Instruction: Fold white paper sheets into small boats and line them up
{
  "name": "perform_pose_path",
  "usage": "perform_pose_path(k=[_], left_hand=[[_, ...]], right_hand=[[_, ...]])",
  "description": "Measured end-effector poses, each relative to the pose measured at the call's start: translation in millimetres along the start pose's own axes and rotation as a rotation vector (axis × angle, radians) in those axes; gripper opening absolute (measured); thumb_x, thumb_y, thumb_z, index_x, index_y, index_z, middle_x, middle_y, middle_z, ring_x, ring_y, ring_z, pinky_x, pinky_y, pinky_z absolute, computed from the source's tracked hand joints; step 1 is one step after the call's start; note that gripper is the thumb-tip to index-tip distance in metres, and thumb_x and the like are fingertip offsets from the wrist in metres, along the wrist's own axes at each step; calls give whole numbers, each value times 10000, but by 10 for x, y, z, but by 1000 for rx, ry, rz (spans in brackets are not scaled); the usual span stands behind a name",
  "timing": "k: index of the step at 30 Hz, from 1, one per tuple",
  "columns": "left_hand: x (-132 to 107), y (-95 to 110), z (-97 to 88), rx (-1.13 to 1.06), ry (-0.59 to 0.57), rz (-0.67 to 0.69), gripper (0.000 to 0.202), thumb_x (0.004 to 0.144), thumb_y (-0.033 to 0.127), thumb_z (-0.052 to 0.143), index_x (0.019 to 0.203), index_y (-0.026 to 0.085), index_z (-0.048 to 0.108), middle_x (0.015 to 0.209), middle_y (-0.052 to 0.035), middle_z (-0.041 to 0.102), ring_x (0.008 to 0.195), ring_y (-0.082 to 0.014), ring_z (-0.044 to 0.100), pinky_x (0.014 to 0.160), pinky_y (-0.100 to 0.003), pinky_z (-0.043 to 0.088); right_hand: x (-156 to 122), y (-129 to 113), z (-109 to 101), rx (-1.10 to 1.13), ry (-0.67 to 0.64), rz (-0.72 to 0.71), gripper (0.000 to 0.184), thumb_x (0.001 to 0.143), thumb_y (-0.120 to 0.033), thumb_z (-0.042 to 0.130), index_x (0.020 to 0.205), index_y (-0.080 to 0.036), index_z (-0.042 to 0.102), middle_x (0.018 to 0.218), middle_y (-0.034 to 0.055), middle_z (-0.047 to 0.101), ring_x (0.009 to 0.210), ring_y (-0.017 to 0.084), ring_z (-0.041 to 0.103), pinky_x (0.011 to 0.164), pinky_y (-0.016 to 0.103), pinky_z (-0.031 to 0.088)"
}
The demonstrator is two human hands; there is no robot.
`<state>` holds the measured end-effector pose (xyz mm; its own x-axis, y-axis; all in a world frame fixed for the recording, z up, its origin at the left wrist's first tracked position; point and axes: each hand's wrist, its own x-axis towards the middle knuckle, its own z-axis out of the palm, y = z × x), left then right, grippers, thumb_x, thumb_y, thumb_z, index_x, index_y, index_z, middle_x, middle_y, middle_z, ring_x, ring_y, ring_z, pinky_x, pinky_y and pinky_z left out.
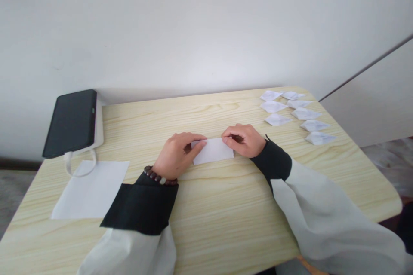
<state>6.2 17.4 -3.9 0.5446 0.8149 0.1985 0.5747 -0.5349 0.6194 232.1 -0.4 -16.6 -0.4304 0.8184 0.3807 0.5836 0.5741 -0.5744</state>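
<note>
A folded strip of white paper point(213, 151) lies flat on the light wooden table point(226, 215), near its middle. My left hand point(177, 154) rests on the strip's left end, fingers curled and pressing down on it. My right hand point(244, 139) pinches the strip's right end with bent fingers. A bead bracelet sits on my left wrist. Both sleeves are black at the cuff and white above.
A flat white sheet point(92, 189) lies at the left front. A dark tablet point(71, 122) on a white stand with a looped cable stands at the back left. Several small folded white paper pieces point(298, 114) lie at the back right. A white wall runs behind the table.
</note>
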Motion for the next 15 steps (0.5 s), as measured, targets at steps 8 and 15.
perform_pose_path(k=[8, 15], left_hand=[[-2, 46, -11, 52, 20, 11, 221, 821, 283, 498, 779, 179, 688, 719, -7, 689, 642, -139, 578, 644, -262, 425], [-18, 23, -45, 114, 67, -63, 212, 786, 251, 495, 729, 162, 678, 671, -11, 670, 604, -130, 570, 598, -245, 412]], right_hand=[[9, -13, 12, -11, 2, 4, 180, 833, -246, 513, 699, -169, 605, 518, -28, 551, 462, 77, 448, 513, 186, 356], [-7, 19, -36, 27, 3, -11, 154, 814, -192, 489, 711, -156, 598, 570, -14, 582, 504, 80, 490, 507, 178, 365]])
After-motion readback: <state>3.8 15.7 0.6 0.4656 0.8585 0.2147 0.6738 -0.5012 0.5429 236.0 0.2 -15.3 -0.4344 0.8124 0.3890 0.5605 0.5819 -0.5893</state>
